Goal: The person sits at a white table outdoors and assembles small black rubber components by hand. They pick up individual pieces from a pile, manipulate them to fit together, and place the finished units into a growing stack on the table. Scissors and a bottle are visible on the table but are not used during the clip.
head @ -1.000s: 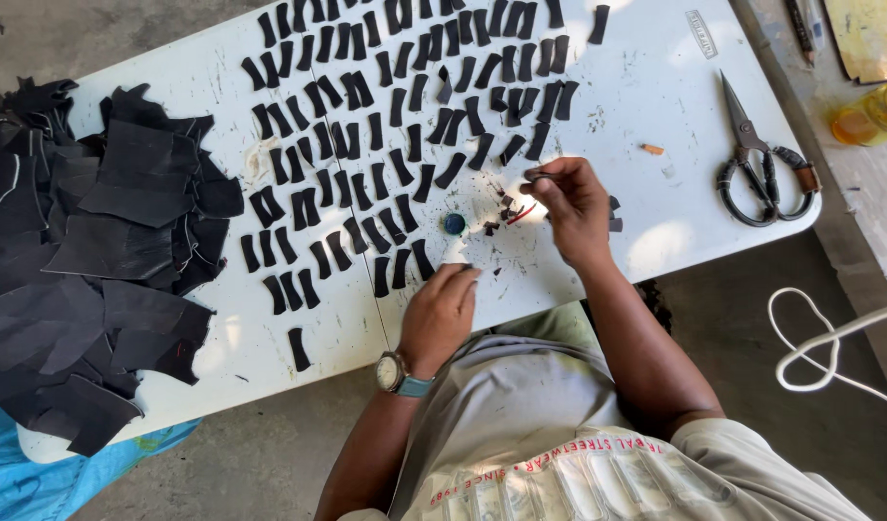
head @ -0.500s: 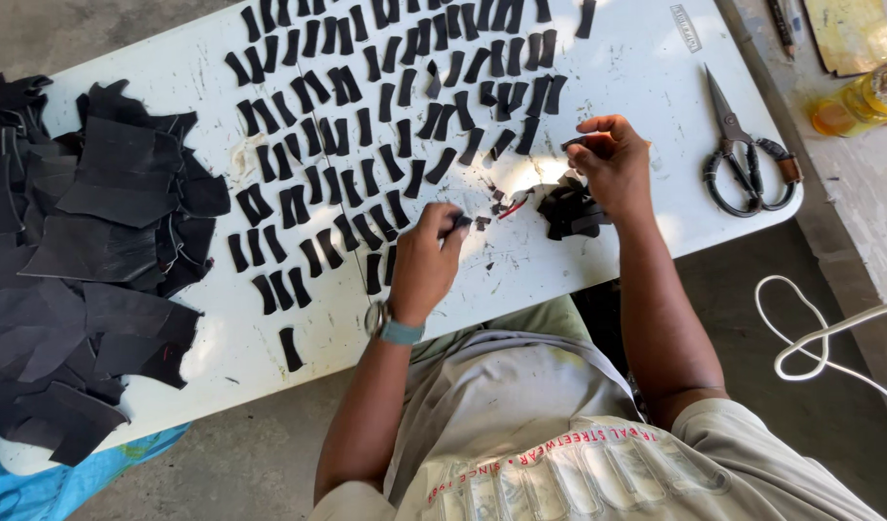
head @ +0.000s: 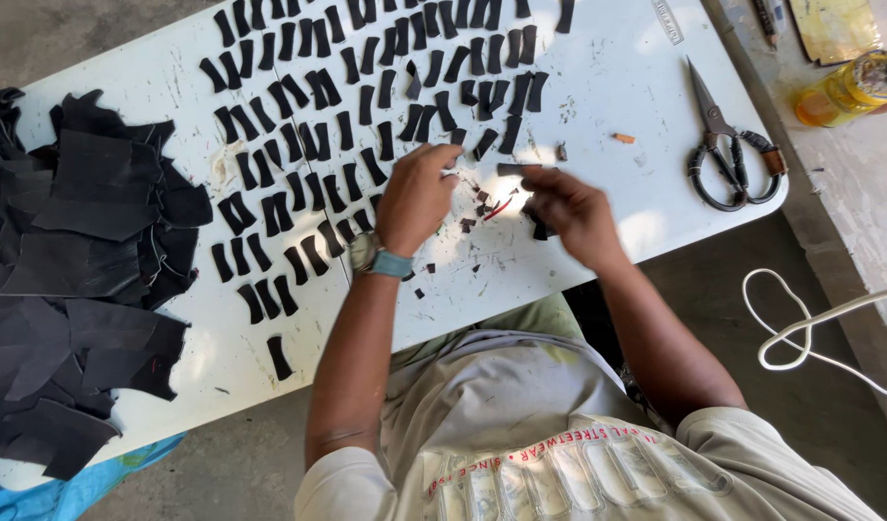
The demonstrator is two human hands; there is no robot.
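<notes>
Black strips (head: 352, 116) of a leather-like material lie in many loose rows across the far and middle part of the white tabletop (head: 617, 87), most of them slightly curved and standing apart from each other. A big pile of larger black sheets (head: 72, 280) covers the left end of the tabletop and hangs a little over its near edge. Below that corner a piece of blue cloth (head: 38, 492) shows on the floor.

On the right side of the tabletop a pair of scissors (head: 723, 145) with dark handles lies flat, its blades closed and pointing away from the person. A white cord (head: 810, 328) curls on the ground to the right, and a yellow bottle (head: 849, 89) lies on the grey surface beyond the tabletop edge.

The left hand (head: 416, 198), with a wristwatch (head: 374, 257) on its wrist, is over the near rows of strips; its fingers are bent downward to the strips, but I cannot tell whether they pinch one. The right hand (head: 569, 210) is just beside it, fingers curled closed, and it holds one short black strip (head: 513, 170) between thumb and fingertips, just above the tabletop. Between the two hands small black offcuts (head: 477, 207) are scattered, and near them lies a thin red piece (head: 498, 208). A small orange bit (head: 623, 138) lies alone, near the scissors.
</notes>
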